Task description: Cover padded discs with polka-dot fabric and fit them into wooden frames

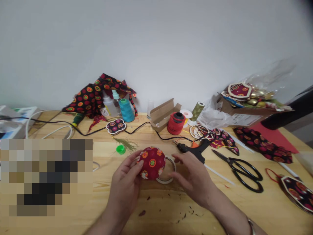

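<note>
My left hand (129, 173) grips a round, fabric-covered disc (152, 163) by its left edge, thumb on top. The cloth is dark red with orange flowers and pale figures. Partly behind the disc is a pale ring (170, 179), lying at table height or just above it; I cannot tell which. My right hand (193, 179) is just right of the ring, thumb and fingers apart, with nothing between them. Its fingertips come close to the ring's right rim. A black glue gun (195, 149) lies just beyond the right hand.
Black-handled scissors (241, 168) lie at right, beside a white glue stick (220, 174). Behind stand a red thread spool (176, 123), a cardboard box (162, 114) and a teal thread cone (127, 110). A black cord (137, 128) crosses the table. Fabric scraps (142, 212) lie in front.
</note>
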`<state>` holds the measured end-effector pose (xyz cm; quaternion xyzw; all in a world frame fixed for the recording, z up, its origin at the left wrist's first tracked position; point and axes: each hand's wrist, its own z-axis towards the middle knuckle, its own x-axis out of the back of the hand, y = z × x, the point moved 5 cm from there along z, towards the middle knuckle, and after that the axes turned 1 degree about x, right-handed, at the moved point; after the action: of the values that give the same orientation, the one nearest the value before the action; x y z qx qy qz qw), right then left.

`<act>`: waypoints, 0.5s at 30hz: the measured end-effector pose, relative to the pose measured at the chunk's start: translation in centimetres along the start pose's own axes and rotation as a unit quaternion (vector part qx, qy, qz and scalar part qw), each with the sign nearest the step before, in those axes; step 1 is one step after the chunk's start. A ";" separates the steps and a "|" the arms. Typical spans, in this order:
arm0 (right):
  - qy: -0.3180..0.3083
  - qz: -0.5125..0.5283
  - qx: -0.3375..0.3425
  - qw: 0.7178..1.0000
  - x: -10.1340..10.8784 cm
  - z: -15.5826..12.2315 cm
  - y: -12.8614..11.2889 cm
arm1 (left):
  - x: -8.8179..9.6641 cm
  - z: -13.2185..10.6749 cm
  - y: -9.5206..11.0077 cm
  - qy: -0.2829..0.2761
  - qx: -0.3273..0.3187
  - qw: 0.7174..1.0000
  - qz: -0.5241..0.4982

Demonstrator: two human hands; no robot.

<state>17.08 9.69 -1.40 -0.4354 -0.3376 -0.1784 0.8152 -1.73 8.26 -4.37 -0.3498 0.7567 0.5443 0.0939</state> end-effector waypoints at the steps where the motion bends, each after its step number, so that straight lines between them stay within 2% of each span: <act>1: -0.018 -0.019 -0.001 1.000 -0.2 0.0 -0.3 | 0.0 0.0 0.3 0.006 -0.022 1.000 -0.012; 4: -0.075 -0.080 0.002 0.994 -1.1 0.0 -0.9 | 0.1 0.1 1.0 0.012 -0.078 0.996 -0.036; 9: -0.107 -0.112 0.012 0.988 -2.5 -0.3 -0.8 | -0.1 0.0 1.1 0.000 -0.080 0.996 -0.033; 12: -0.095 -0.111 0.018 0.989 -2.5 -0.3 -0.6 | -0.1 -0.1 1.0 -0.003 -0.077 0.996 -0.034; 15: -0.015 -0.123 0.004 0.992 -1.1 0.1 -0.3 | 0.0 0.0 1.0 0.004 -0.075 0.997 -0.030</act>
<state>16.12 9.56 -1.92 -0.3899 -0.4010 -0.2692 0.7841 -2.35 8.45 -3.60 -0.3806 0.7031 0.5953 0.0800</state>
